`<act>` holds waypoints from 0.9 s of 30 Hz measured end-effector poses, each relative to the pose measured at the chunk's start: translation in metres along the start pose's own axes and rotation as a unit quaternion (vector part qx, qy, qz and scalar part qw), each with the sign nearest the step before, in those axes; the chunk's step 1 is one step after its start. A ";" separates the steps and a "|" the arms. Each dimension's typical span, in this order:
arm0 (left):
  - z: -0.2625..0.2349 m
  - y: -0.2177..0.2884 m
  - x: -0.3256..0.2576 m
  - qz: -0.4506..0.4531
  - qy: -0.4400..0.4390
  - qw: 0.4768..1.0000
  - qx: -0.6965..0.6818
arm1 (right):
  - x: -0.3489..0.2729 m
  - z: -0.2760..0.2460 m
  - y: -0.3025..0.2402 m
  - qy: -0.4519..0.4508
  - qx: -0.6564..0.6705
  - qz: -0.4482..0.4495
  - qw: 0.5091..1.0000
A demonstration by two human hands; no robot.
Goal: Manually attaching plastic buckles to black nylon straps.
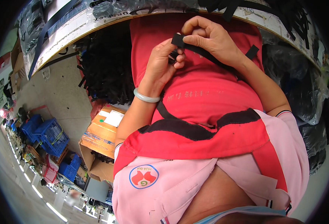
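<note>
A black webbing strap [178, 40] is stretched between my two hands over my lap. My left hand [160, 61] is closed, its thumb and forefinger pinching the strap near its flat end. A small dark piece [173, 56] shows by its curled fingers; I cannot make out its kind. My right hand [215, 42] is closed too, thumb pressed on the strap beside that end. From there the strap runs below my right hand across the red apron [202, 80]. Past my right wrist another black strap end [252, 51] sticks out.
The worktable edge [97, 27] curves just beyond my hands, with black straps and plastic bags on it. A heap of black straps [106, 71] lies below at left, near a cardboard box [101, 130] and blue crates [53, 137]. Plastic-wrapped black goods [293, 80] stand at right.
</note>
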State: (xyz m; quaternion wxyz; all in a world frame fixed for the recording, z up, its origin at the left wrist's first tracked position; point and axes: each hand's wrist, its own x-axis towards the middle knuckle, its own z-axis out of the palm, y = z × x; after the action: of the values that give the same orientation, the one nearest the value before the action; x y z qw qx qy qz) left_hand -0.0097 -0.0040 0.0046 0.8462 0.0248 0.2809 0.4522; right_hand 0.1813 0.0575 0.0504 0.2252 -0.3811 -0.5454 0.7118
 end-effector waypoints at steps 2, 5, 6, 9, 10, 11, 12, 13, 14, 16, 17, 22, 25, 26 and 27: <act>0.011 -0.003 0.000 0.033 0.041 0.993 0.106 | 0.003 -0.002 0.010 0.011 0.009 -0.011 1.000; 0.015 -0.007 0.002 0.080 0.064 0.979 0.177 | 0.005 -0.004 0.017 0.026 -0.045 -0.070 0.996; 0.019 -0.007 0.001 0.071 0.086 0.983 0.148 | 0.005 -0.009 0.018 0.019 -0.087 -0.079 0.993; 0.016 -0.007 0.001 0.055 0.100 0.987 0.110 | 0.004 -0.016 0.020 0.037 -0.198 -0.156 0.967; 0.020 -0.007 0.001 0.082 0.114 0.981 0.133 | 0.001 -0.012 0.016 0.036 -0.199 -0.155 0.967; 0.024 -0.007 0.002 0.108 0.127 0.974 0.155 | -0.008 -0.006 0.010 0.068 -0.118 -0.156 0.978; 0.026 -0.006 0.002 0.110 0.131 0.973 0.153 | -0.015 0.001 -0.001 0.097 -0.034 -0.154 0.983; 0.028 -0.003 0.003 0.141 0.137 0.966 0.170 | -0.020 0.004 -0.019 0.108 -0.009 -0.123 0.986; 0.028 -0.002 0.003 0.171 0.143 0.957 0.186 | -0.018 0.003 -0.023 0.115 -0.011 -0.100 0.988; 0.030 -0.004 0.004 0.197 0.135 0.947 0.213 | -0.018 0.000 -0.028 0.101 -0.043 -0.029 0.994; 0.031 -0.005 0.004 0.223 0.129 0.937 0.238 | -0.015 -0.004 -0.028 0.077 -0.072 0.025 0.994; 0.031 -0.007 0.004 0.238 0.137 0.918 0.288 | -0.017 0.000 -0.019 0.075 -0.064 0.074 0.992; 0.031 -0.007 0.003 0.243 0.140 0.913 0.298 | -0.015 0.000 -0.020 0.069 -0.092 0.076 0.990; 0.030 -0.006 0.003 0.240 0.145 0.910 0.305 | -0.014 0.000 -0.021 0.070 -0.091 0.076 0.990; 0.031 -0.006 0.003 0.240 0.144 0.910 0.305 | -0.014 0.000 -0.021 0.069 -0.102 0.071 0.990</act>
State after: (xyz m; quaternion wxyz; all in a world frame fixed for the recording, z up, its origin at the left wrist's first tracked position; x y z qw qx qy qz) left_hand 0.0116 0.0009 0.0273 0.6139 0.2827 0.5097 0.5323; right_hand 0.1877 0.0533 0.0750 0.1714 -0.4874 -0.5699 0.6390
